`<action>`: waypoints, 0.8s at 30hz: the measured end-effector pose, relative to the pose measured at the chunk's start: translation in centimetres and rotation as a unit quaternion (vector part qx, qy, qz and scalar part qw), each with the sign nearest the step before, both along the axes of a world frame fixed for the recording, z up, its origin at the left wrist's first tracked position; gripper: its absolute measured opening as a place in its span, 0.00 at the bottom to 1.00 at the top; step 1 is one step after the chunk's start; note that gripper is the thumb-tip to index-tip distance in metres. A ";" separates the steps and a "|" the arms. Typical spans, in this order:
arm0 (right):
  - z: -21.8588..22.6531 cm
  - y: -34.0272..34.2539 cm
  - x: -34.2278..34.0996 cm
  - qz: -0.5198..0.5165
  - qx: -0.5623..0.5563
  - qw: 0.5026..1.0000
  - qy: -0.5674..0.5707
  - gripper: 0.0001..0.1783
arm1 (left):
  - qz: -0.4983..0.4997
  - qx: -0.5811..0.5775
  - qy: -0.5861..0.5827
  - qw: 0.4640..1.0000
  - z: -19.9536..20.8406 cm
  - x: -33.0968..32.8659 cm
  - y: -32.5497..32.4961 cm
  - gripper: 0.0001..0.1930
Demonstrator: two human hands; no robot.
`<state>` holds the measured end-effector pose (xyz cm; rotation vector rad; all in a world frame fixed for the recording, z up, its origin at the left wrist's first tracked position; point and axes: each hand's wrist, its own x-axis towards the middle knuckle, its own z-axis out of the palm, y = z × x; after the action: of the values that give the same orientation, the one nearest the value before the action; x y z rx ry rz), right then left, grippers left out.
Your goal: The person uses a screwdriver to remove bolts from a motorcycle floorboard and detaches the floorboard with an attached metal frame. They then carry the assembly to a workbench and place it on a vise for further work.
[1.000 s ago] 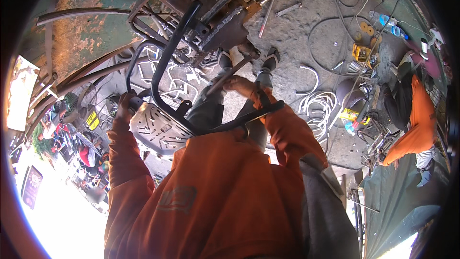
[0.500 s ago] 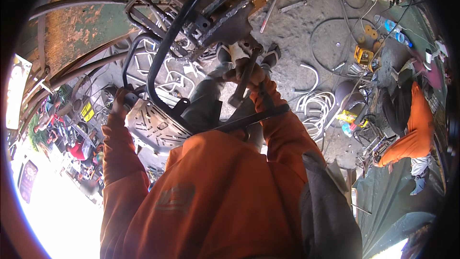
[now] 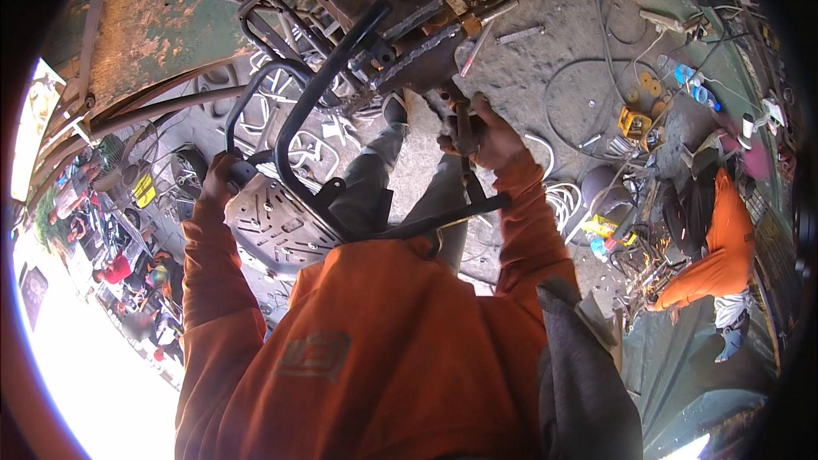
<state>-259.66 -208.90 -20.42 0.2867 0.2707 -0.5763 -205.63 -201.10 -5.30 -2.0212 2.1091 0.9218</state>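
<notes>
A black bent-tube frame (image 3: 294,123) with a pale slotted metal plate (image 3: 277,220) leans in front of my body. My left hand (image 3: 220,177) is closed on the frame's left side, beside the plate's upper corner. Ahead stands a rusty bench vise (image 3: 426,64), with part of the frame close to its jaws. My right hand (image 3: 498,143) is at the vise's handle bar (image 3: 464,126), palm up and thumb stretched away. Its fingers reach past the bar and seem to touch it without wrapping tightly; they are partly hidden.
White bent tubes (image 3: 319,140) lie on the floor behind the frame. A cable (image 3: 550,94) loops across the floor at right. A co-worker in orange (image 3: 728,226) crouches at far right, near sparks (image 3: 652,273). A yellow tool (image 3: 635,123) and plastic bottles (image 3: 682,72) lie beyond.
My right hand has moved right and its thumb has spread. The vise's handle bar has swung round with its lower end toward the right. My left hand stays on the frame. Sparks now show by the co-worker.
</notes>
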 end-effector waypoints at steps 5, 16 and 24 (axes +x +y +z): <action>7.7 -2.8 -0.8 0.114 0.039 0.969 0.215 0.24 | -0.017 0.036 -0.009 0.999 -0.6 0.2 -0.1 0.16; 9.4 -4.0 1.6 0.189 -0.069 0.907 0.371 0.07 | -0.031 0.037 -0.017 0.999 -0.3 -2.5 -1.0 0.18; 17.6 -2.8 0.6 0.035 0.146 0.937 0.316 0.01 | 0.040 -0.011 0.029 0.999 -1.5 -3.6 -1.2 0.08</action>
<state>-259.01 -211.68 -2.80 0.3718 0.9922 -0.5456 -209.20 -202.25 -6.79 -2.1287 2.0898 0.9857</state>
